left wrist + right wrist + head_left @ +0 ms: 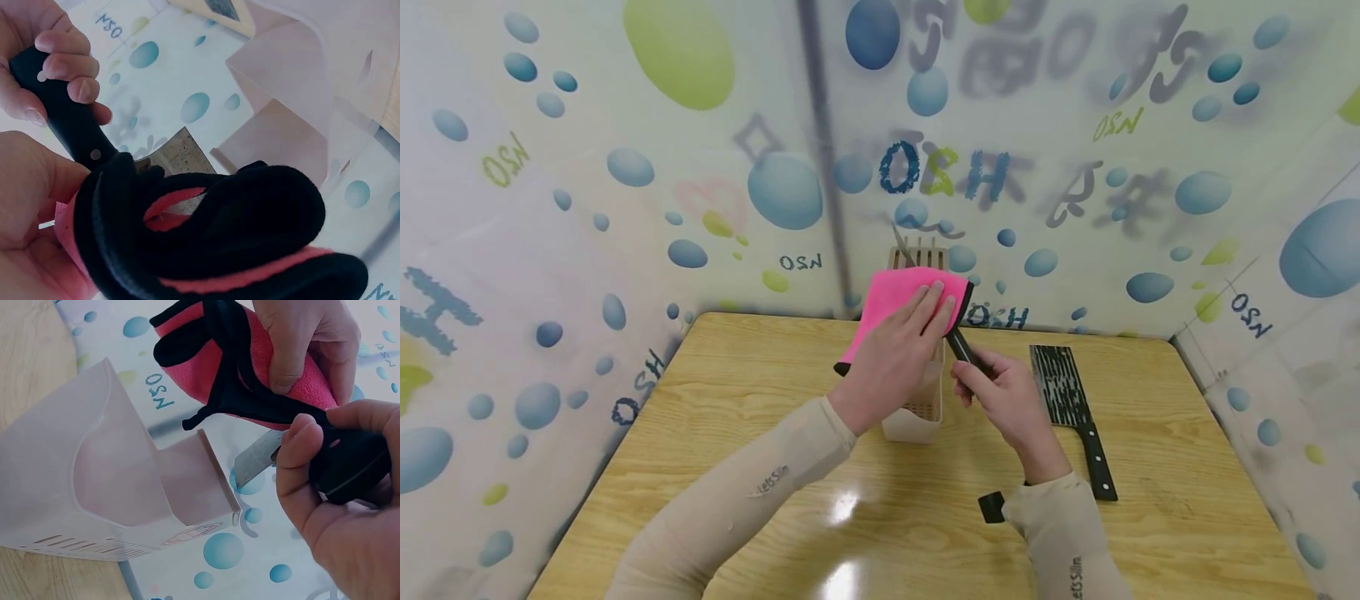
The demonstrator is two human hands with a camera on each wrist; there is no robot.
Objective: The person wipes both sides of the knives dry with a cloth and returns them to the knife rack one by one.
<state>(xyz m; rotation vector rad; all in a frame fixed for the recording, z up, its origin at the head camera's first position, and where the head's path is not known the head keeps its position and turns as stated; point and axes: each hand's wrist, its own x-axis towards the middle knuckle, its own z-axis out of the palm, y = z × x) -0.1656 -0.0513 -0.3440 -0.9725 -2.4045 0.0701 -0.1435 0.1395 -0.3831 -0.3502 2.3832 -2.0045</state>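
My right hand (pixel 1006 393) grips the black handle (pixel 65 112) of a knife, and the fingers are curled round it. A pink cloth (pixel 898 293) with black edging is folded over the blade, and my left hand (pixel 891 358) pinches cloth and blade between thumb and fingers. Part of the bare blade (pixel 257 457) shows below the cloth in the right wrist view, and its tip rises above the cloth in the head view. Behind the hands stands a beige knife holder (pixel 912 427), partly hidden by the cloth and left hand.
A cleaver (pixel 1063 392) with a black handle and a black-and-white patterned blade lies on the wooden table (pixel 760 392), right of my right hand. The patterned wall (pixel 1037 167) rises directly behind the table's back edge. A black strap end (pixel 991 507) hangs by the right wrist.
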